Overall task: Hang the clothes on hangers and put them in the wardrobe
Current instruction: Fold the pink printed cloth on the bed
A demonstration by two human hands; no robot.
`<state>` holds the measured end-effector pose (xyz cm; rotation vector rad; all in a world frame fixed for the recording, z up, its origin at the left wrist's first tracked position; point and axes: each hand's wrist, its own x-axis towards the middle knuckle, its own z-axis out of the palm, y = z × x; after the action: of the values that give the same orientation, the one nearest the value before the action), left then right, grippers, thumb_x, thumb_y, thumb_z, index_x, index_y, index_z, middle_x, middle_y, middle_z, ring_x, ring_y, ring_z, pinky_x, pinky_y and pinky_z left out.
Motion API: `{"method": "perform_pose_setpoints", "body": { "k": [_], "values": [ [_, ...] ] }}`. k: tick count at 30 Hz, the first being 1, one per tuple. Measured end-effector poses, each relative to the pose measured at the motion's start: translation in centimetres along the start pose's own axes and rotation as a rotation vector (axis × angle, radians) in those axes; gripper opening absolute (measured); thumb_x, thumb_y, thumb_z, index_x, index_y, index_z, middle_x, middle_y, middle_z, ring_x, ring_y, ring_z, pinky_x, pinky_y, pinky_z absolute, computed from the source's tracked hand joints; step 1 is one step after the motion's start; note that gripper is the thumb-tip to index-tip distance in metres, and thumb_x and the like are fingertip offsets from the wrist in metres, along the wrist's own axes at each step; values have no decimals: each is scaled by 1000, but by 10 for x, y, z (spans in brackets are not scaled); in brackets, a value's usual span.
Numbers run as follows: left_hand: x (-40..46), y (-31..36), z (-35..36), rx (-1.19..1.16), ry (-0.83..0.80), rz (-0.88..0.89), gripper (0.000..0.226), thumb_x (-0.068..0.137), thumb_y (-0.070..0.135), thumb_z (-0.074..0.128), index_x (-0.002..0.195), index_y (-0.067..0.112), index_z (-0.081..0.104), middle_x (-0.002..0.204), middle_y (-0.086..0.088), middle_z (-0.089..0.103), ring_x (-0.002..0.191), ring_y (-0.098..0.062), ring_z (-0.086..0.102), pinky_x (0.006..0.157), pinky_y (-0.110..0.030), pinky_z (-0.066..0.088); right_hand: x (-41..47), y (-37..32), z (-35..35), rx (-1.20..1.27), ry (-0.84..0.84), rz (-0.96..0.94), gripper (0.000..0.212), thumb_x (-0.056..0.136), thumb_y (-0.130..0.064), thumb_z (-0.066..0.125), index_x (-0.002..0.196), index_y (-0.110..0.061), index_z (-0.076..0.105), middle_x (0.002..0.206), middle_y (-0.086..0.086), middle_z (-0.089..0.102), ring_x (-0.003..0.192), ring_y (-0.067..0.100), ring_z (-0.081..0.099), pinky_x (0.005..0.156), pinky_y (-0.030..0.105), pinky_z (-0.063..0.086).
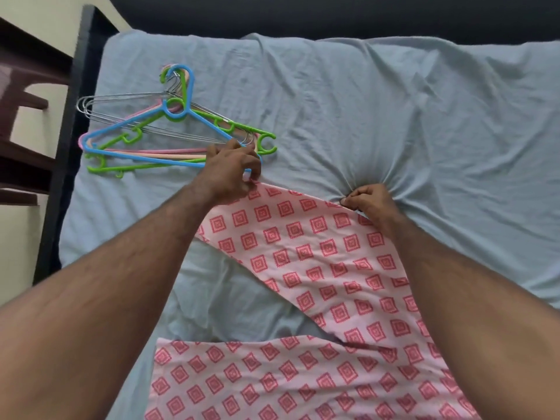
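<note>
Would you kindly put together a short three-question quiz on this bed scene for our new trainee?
1. True or false: the pink patterned garment already hangs on a hanger.
2. The pile of hangers lies beside which hand? A) left hand B) right hand
3. Fill in: both hands pinch the far edge of the ____.

Key
1. False; it lies spread on the blue bedsheet, with no hanger in it.
2. A; the pile lies on the left part of the bed, with the left hand at its near end.
3. Garment; each hand holds one corner of it.

Home bedroom: bed [333,95] under wrinkled blue sheet, dark headboard [303,13], hanger pile [169,128].
</note>
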<state>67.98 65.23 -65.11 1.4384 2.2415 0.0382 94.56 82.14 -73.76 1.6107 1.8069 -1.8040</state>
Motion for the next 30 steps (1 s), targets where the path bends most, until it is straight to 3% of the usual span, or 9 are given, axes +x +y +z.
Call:
{"method": "perform_pose_setpoints", "body": {
  "k": [3, 7, 9, 12, 16, 20, 23, 27, 30],
  "values": [
    [-15, -1, -3, 22, 0, -54, 20, 80, 19, 75, 79, 30, 58, 97, 15, 64, 130, -17, 44, 93, -40, 21, -2, -3, -1, 33, -18, -8, 15, 79, -15, 83, 68, -13, 71, 62, 2, 64, 56, 16, 56, 53, 26, 42],
    [-39, 0, -4, 141, -10, -144, 9, 87, 25, 70, 87, 30, 63, 96, 10, 68, 116, -20, 44, 97, -47, 24, -10, -4, -7, 102, -110, -61, 22, 83, -26, 80, 73, -7, 73, 59, 2, 61, 53, 10, 51, 55, 25, 39],
    [-55, 1, -4, 194, 2, -174, 5, 89, 29, 70, 92, 31, 66, 101, 10, 68, 116, -20, 43, 94, -46, 23, -23, -6, -17, 66, -210, -102, 36, 76, -39, 81, 82, -5, 75, 64, 3, 67, 56, 10, 56, 60, 25, 41],
    [-76, 3, -2, 223, 35, -182, 9, 89, 25, 70, 97, 27, 70, 103, 9, 69, 115, -20, 43, 88, -44, 22, -47, 3, -35, -209, -262, -282, 52, 63, -53, 87, 93, -12, 76, 86, 14, 70, 73, 19, 62, 67, 29, 46],
    [-107, 5, 2, 251, 43, -213, 15, 87, 15, 69, 99, 25, 72, 102, 5, 67, 116, -21, 44, 80, -41, 19, -86, 35, -51, -492, -131, -467, 61, 56, -77, 80, 97, -32, 74, 97, -10, 67, 82, 9, 63, 73, 27, 51],
    [-139, 4, 11, 201, 107, -257, 15, 87, 15, 69, 97, 24, 74, 102, 4, 69, 113, -22, 46, 84, -41, 21, -116, 59, -47, -914, -73, -712, 45, 75, -54, 80, 109, -25, 73, 99, -7, 70, 84, 18, 69, 87, 51, 48],
    [-166, 0, 21, 168, 145, -286, 15, 86, 15, 70, 97, 24, 74, 100, 3, 71, 111, -23, 47, 83, -42, 21, -132, 77, -35, -1084, 51, -893, 45, 84, -57, 57, 103, -19, 71, 97, 2, 72, 82, 29, 69, 77, 48, 47],
    [-209, -7, 42, 147, 167, -324, 14, 86, 13, 70, 95, 23, 75, 101, 2, 71, 108, -24, 49, 85, -45, 24, -162, 94, -23, -1026, 159, -1001, 33, 90, -31, 47, 99, -10, 70, 94, 11, 70, 76, 35, 66, 74, 46, 45],
    [-248, -13, 61, 158, 141, -335, 15, 86, 13, 70, 94, 25, 76, 98, 5, 71, 104, -22, 50, 82, -43, 24, -188, 114, -13, -971, 30, -981, 27, 91, -17, 59, 114, -5, 65, 96, 18, 68, 72, 37, 66, 60, 47, 57]
  ]
}}
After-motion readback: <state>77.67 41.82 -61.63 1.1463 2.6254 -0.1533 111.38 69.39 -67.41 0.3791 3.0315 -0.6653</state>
